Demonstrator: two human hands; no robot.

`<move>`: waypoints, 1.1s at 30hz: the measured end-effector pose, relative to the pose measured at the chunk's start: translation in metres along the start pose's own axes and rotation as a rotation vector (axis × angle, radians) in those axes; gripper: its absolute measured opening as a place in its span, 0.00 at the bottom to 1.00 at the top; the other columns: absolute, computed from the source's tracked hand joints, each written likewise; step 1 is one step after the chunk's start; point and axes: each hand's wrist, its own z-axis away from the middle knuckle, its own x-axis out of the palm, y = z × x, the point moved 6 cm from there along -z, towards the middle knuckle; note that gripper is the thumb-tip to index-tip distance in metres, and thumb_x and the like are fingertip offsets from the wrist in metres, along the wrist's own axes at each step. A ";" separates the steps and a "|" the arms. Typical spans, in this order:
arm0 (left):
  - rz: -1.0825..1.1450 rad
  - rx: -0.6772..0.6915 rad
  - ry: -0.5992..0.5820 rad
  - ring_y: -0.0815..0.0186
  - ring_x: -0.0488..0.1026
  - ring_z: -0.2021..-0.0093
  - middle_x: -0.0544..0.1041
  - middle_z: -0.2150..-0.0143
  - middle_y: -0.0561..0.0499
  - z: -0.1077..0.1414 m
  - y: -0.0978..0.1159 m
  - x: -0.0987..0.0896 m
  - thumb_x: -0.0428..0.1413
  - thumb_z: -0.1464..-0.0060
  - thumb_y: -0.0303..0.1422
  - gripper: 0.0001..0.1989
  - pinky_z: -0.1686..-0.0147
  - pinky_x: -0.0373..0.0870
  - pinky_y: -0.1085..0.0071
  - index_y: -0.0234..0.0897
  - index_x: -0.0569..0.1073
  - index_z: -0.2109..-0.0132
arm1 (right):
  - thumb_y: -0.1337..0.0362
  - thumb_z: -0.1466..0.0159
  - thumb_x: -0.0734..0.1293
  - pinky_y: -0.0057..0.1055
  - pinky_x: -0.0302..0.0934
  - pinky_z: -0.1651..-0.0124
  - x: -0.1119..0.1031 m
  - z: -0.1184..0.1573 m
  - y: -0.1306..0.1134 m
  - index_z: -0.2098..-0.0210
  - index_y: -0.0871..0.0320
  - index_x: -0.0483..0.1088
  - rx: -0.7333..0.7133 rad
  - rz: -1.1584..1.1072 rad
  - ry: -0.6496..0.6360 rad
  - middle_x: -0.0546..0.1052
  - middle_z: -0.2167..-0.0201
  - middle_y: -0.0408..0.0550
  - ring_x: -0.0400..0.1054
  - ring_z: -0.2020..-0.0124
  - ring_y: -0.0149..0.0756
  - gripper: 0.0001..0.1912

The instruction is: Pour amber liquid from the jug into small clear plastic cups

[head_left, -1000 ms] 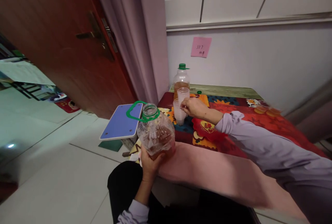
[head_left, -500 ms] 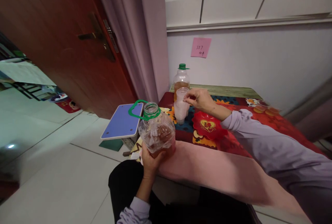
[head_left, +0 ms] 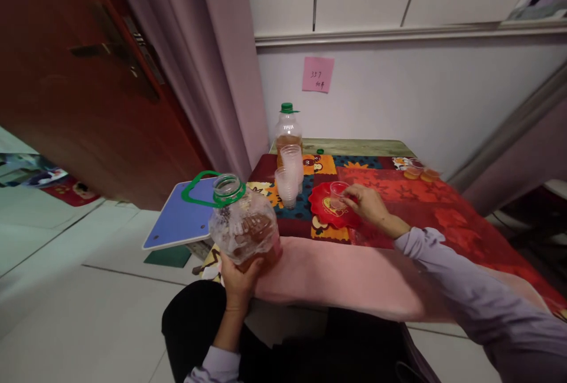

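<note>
Pinching a clear cup (head_left: 339, 192) near its rim with the right hand (head_left: 370, 204), over the red dish (head_left: 319, 216); probably handling light and flimsy, needing a gentle rim hold. Gripping the open jug (head_left: 245, 230) low with the left hand (head_left: 239, 279), by the pink cloth (head_left: 336, 270); likely weighing heavily.

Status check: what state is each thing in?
Near jug: uncapped, partly full, gripped by the left hand
Far jug: capped, partly full
Cup stacks: nested, upright
Single cup: pinched by the right hand, over the red dish
Red dish: lying face up
Cups at far right: upright, holding amber liquid
Green cap: loose on the table
Door: open
</note>
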 end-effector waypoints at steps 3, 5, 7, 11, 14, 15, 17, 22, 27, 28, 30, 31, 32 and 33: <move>0.013 0.001 -0.014 0.43 0.84 0.44 0.83 0.45 0.34 0.000 -0.002 0.001 0.74 0.61 0.63 0.51 0.40 0.79 0.47 0.35 0.72 0.39 | 0.65 0.27 0.71 0.35 0.69 0.58 0.013 0.003 0.007 0.58 0.54 0.84 0.002 0.021 -0.018 0.87 0.55 0.55 0.82 0.58 0.46 0.07; 0.008 0.012 -0.018 0.42 0.83 0.43 0.83 0.45 0.35 0.000 -0.001 0.001 0.73 0.60 0.63 0.50 0.39 0.78 0.46 0.35 0.72 0.39 | 0.64 0.27 0.71 0.34 0.68 0.60 0.019 0.002 0.011 0.58 0.55 0.84 -0.004 0.034 -0.020 0.87 0.54 0.54 0.82 0.58 0.45 0.07; -0.021 0.032 -0.013 0.41 0.83 0.42 0.83 0.45 0.35 0.000 0.000 0.000 0.73 0.60 0.64 0.49 0.37 0.77 0.45 0.35 0.73 0.40 | 0.64 0.27 0.71 0.33 0.67 0.61 0.023 0.002 0.015 0.57 0.54 0.84 -0.011 0.038 -0.011 0.87 0.54 0.54 0.81 0.58 0.45 0.07; -0.049 0.049 -0.008 0.41 0.82 0.42 0.83 0.44 0.34 0.000 0.001 -0.001 0.72 0.59 0.64 0.49 0.36 0.76 0.43 0.34 0.74 0.40 | 0.64 0.28 0.71 0.34 0.69 0.60 0.031 0.001 0.021 0.58 0.53 0.85 -0.025 0.007 0.029 0.87 0.56 0.53 0.81 0.59 0.44 0.07; -0.042 0.040 -0.008 0.42 0.83 0.43 0.83 0.45 0.34 0.001 0.001 0.000 0.72 0.57 0.64 0.49 0.38 0.77 0.44 0.34 0.73 0.40 | 0.64 0.28 0.71 0.35 0.71 0.58 0.035 0.001 0.022 0.61 0.53 0.85 -0.028 -0.028 0.044 0.87 0.58 0.53 0.81 0.60 0.44 0.08; -0.047 0.039 -0.008 0.42 0.83 0.44 0.83 0.45 0.34 0.001 0.001 0.000 0.72 0.57 0.64 0.48 0.38 0.78 0.44 0.34 0.73 0.41 | 0.64 0.28 0.71 0.35 0.71 0.58 0.035 0.002 0.021 0.61 0.53 0.85 -0.029 -0.038 0.047 0.87 0.58 0.53 0.81 0.60 0.44 0.08; -0.055 0.044 -0.008 0.43 0.84 0.45 0.84 0.47 0.35 0.001 0.003 0.000 0.71 0.56 0.65 0.47 0.40 0.79 0.45 0.34 0.74 0.42 | 0.64 0.29 0.72 0.36 0.73 0.57 0.032 0.003 0.020 0.57 0.53 0.85 -0.026 -0.059 0.069 0.87 0.55 0.54 0.81 0.58 0.45 0.07; -0.082 0.071 -0.012 0.43 0.84 0.44 0.84 0.48 0.36 0.001 0.006 0.000 0.70 0.54 0.65 0.44 0.39 0.79 0.45 0.34 0.75 0.43 | 0.56 0.31 0.75 0.45 0.76 0.51 -0.005 0.005 0.010 0.42 0.53 0.82 -0.008 -0.197 0.293 0.85 0.43 0.59 0.82 0.53 0.50 0.19; -0.118 0.065 0.024 0.42 0.84 0.46 0.84 0.50 0.34 -0.001 -0.002 -0.004 0.70 0.57 0.66 0.44 0.38 0.78 0.42 0.34 0.77 0.47 | 0.44 0.27 0.71 0.38 0.75 0.61 -0.025 0.008 -0.025 0.42 0.55 0.78 0.166 -0.708 0.554 0.86 0.52 0.55 0.76 0.68 0.39 0.24; -0.119 0.058 0.034 0.41 0.84 0.46 0.84 0.50 0.34 -0.002 -0.003 -0.005 0.70 0.58 0.66 0.44 0.38 0.78 0.41 0.33 0.77 0.47 | 0.43 0.26 0.70 0.36 0.74 0.62 -0.016 0.008 -0.039 0.43 0.55 0.78 0.179 -0.829 0.534 0.86 0.53 0.54 0.76 0.68 0.38 0.24; -0.116 0.048 0.037 0.42 0.84 0.47 0.84 0.50 0.35 -0.002 -0.001 -0.004 0.70 0.59 0.66 0.44 0.38 0.78 0.41 0.34 0.77 0.48 | 0.42 0.27 0.71 0.33 0.73 0.63 0.013 0.006 -0.076 0.46 0.55 0.79 0.168 -1.008 0.387 0.85 0.57 0.52 0.76 0.68 0.36 0.23; -0.111 0.046 0.033 0.42 0.84 0.47 0.84 0.50 0.35 -0.002 0.001 -0.003 0.71 0.59 0.66 0.44 0.38 0.78 0.41 0.34 0.78 0.48 | 0.42 0.28 0.72 0.32 0.72 0.64 0.031 0.005 -0.095 0.47 0.55 0.79 0.153 -1.082 0.292 0.85 0.58 0.52 0.76 0.67 0.36 0.24; -0.101 0.043 0.028 0.42 0.84 0.47 0.84 0.51 0.36 -0.001 0.003 -0.003 0.71 0.59 0.66 0.44 0.39 0.79 0.42 0.34 0.78 0.48 | 0.42 0.29 0.74 0.31 0.72 0.63 0.050 0.005 -0.114 0.45 0.54 0.79 0.132 -1.151 0.184 0.86 0.55 0.53 0.77 0.65 0.36 0.24; -0.086 0.038 0.022 0.42 0.84 0.47 0.84 0.51 0.36 -0.001 0.006 -0.002 0.71 0.60 0.66 0.44 0.40 0.80 0.43 0.34 0.78 0.48 | 0.42 0.31 0.75 0.32 0.73 0.61 0.068 0.005 -0.131 0.44 0.54 0.78 0.116 -1.210 0.091 0.85 0.51 0.54 0.78 0.63 0.36 0.26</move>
